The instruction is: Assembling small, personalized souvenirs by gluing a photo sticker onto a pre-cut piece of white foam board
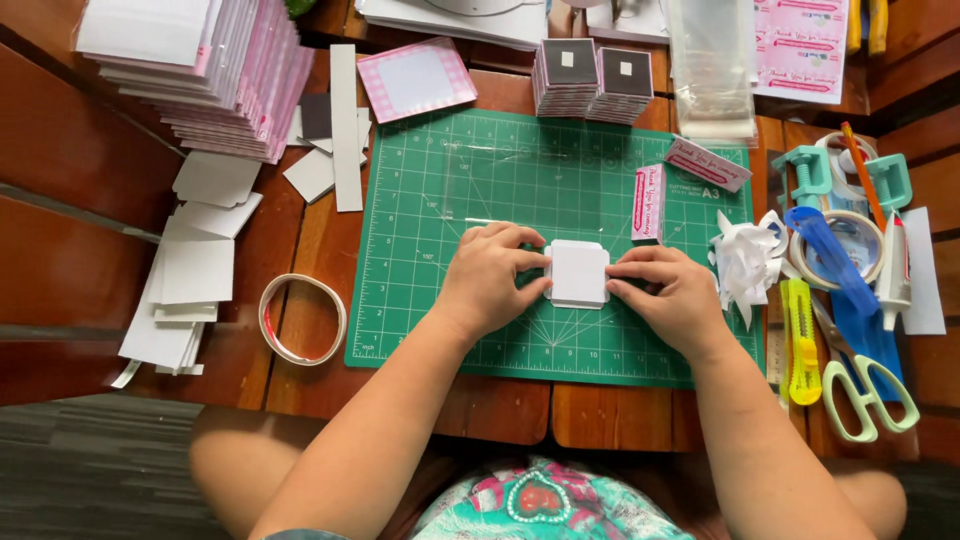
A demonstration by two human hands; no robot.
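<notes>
A small white folded card piece lies on the green cutting mat, roughly at the mat's middle. My left hand pinches its left edge with thumb and fingertips. My right hand presses and grips its right edge. Both hands rest on the mat, one on each side of the white piece. Two pink label strips lie on the mat just beyond my right hand.
White card blanks and pink-edged stacks sit at the left, with a tape ring. Small dark stacks and clear bags are at the back. At the right: paper scraps, yellow knife, scissors, tape roll.
</notes>
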